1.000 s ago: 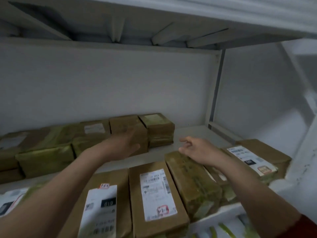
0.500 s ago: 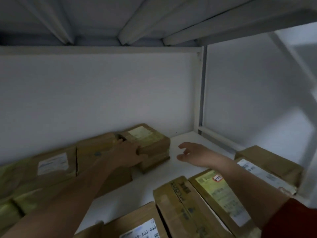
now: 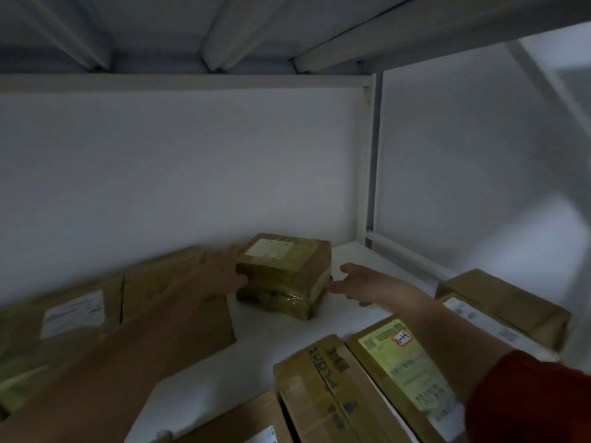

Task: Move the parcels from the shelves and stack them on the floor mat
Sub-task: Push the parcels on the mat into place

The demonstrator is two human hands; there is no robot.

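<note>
A small brown parcel wrapped in yellowish tape stands at the back of the white shelf; it looks like two small boxes stacked. My left hand lies against its left side with fingers straight, thumb by the front corner. My right hand reaches toward its right side with fingers spread, fingertips close to the box edge; contact is unclear.
Flat brown parcels lie along the back left. More labelled parcels fill the front right, and one sits by the right wall. The upper shelf's underside is close overhead. A metal post stands at the back right.
The view has closed in on the back of the shelf. Both hands have reached further in, the left onto the small parcel's left side, the right up to its right side.
</note>
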